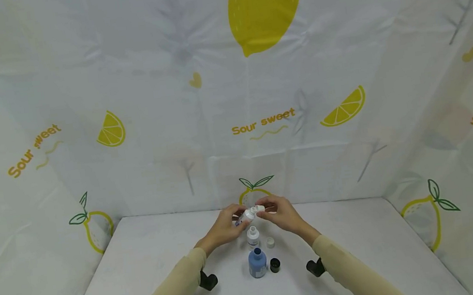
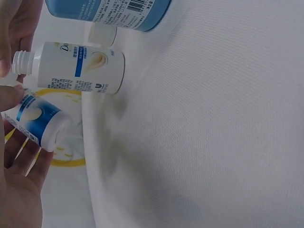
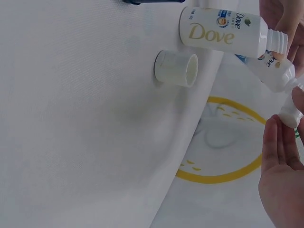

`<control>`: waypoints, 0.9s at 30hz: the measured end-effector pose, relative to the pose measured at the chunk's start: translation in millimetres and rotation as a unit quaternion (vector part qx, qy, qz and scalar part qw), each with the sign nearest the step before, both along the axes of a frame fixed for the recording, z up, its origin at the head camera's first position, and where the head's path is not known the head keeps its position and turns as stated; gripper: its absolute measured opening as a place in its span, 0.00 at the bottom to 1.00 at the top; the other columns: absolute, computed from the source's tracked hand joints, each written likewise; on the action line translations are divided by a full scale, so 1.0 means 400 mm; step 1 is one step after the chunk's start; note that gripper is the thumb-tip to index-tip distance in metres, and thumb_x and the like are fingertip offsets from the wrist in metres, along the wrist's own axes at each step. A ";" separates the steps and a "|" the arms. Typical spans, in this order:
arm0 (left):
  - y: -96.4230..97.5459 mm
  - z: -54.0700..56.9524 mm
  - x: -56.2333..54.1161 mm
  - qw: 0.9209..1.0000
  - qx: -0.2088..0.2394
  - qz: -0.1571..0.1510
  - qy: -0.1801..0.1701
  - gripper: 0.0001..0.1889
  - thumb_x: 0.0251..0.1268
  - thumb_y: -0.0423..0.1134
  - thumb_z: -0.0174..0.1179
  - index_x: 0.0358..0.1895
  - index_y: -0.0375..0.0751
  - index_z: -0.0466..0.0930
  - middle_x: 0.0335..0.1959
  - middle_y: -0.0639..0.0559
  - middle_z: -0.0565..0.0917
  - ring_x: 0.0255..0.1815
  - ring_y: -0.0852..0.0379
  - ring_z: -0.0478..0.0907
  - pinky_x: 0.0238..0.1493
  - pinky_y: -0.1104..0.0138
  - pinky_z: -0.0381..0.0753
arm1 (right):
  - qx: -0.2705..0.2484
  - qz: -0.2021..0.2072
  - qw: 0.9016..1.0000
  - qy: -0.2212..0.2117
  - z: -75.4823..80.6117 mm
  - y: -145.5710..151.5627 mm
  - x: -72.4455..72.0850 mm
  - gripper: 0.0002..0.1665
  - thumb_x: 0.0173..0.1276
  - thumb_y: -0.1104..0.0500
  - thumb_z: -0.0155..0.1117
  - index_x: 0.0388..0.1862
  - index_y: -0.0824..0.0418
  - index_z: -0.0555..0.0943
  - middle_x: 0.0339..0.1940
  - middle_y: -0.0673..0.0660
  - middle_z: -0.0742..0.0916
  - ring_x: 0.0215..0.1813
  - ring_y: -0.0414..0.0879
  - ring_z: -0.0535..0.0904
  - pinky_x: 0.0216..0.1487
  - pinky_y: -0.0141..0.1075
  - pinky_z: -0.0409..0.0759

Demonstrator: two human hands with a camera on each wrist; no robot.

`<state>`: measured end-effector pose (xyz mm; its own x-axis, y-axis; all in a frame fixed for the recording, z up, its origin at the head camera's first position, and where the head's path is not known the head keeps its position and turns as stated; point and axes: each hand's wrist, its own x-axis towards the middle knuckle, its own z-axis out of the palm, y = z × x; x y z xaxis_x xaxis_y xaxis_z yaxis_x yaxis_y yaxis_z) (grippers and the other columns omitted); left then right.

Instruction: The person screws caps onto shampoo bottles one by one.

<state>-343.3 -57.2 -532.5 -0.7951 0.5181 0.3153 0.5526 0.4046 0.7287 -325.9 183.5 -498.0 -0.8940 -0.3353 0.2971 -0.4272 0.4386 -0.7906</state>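
Note:
My left hand [image 1: 223,228] grips a small white bottle [image 2: 40,118] with a blue label, held tilted above the table. The thumb and fingers of my right hand [image 1: 285,216] pinch a white cap [image 3: 289,114] right at that bottle's mouth. Just nearer to me stands a larger white Dove bottle [image 3: 223,31], upright, its threaded neck uncapped. A loose white cap [image 3: 175,68] sits on the table to its right. Closer still is a blue bottle [image 1: 257,264] with an uncapped neck, and a black cap [image 1: 275,265] lies beside it.
A white cloth covers the table [image 1: 144,260], whose far edge meets a hanging white curtain [image 1: 151,128] printed with lemons. Black wrist-worn pieces [image 1: 208,281] stick out below both forearms, to either side of the blue bottle.

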 end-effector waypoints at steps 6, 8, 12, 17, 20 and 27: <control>0.002 0.001 -0.003 1.000 0.000 -0.005 0.008 0.19 0.76 0.34 0.67 0.65 0.32 0.80 0.58 0.40 0.86 0.57 0.49 0.86 0.62 0.54 0.91 | -0.036 0.009 0.999 0.002 0.001 -0.006 -0.002 0.21 0.72 0.65 0.76 0.60 0.72 0.84 0.59 0.73 0.89 0.59 0.67 0.89 0.65 0.56 0.89; 0.003 0.001 -0.004 1.000 -0.002 -0.005 0.010 0.19 0.75 0.34 0.67 0.64 0.32 0.81 0.58 0.40 0.86 0.56 0.49 0.86 0.62 0.55 0.91 | -0.041 0.009 0.999 -0.002 0.003 -0.009 -0.001 0.21 0.71 0.66 0.76 0.60 0.71 0.84 0.59 0.73 0.89 0.60 0.66 0.89 0.65 0.51 0.89; 0.005 0.006 -0.002 1.000 -0.006 -0.005 0.014 0.19 0.75 0.33 0.67 0.64 0.32 0.81 0.56 0.40 0.86 0.55 0.49 0.85 0.61 0.56 0.91 | -0.051 0.014 0.999 -0.004 0.004 -0.011 0.000 0.22 0.71 0.69 0.75 0.61 0.74 0.83 0.59 0.74 0.88 0.62 0.66 0.88 0.65 0.46 0.90; 0.009 0.012 0.003 1.000 -0.002 -0.010 0.021 0.18 0.75 0.33 0.68 0.63 0.29 0.80 0.55 0.38 0.85 0.54 0.47 0.85 0.60 0.53 0.91 | -0.060 0.029 0.998 0.000 0.002 -0.011 0.000 0.22 0.71 0.69 0.74 0.61 0.76 0.82 0.60 0.75 0.87 0.62 0.67 0.88 0.67 0.48 0.88; 0.011 0.013 0.004 1.000 0.000 -0.011 0.023 0.18 0.75 0.33 0.68 0.62 0.29 0.80 0.54 0.38 0.85 0.54 0.47 0.85 0.60 0.53 0.92 | -0.057 0.038 0.998 0.008 0.000 -0.009 -0.001 0.22 0.71 0.69 0.74 0.61 0.75 0.82 0.60 0.75 0.87 0.61 0.68 0.88 0.66 0.51 0.88; 0.009 0.008 0.001 0.999 -0.005 -0.013 0.030 0.17 0.74 0.32 0.68 0.61 0.30 0.81 0.53 0.40 0.86 0.52 0.50 0.85 0.58 0.60 0.92 | -0.048 0.051 0.997 0.021 -0.001 -0.007 -0.003 0.18 0.70 0.71 0.74 0.58 0.72 0.86 0.58 0.70 0.89 0.60 0.66 0.88 0.65 0.50 0.89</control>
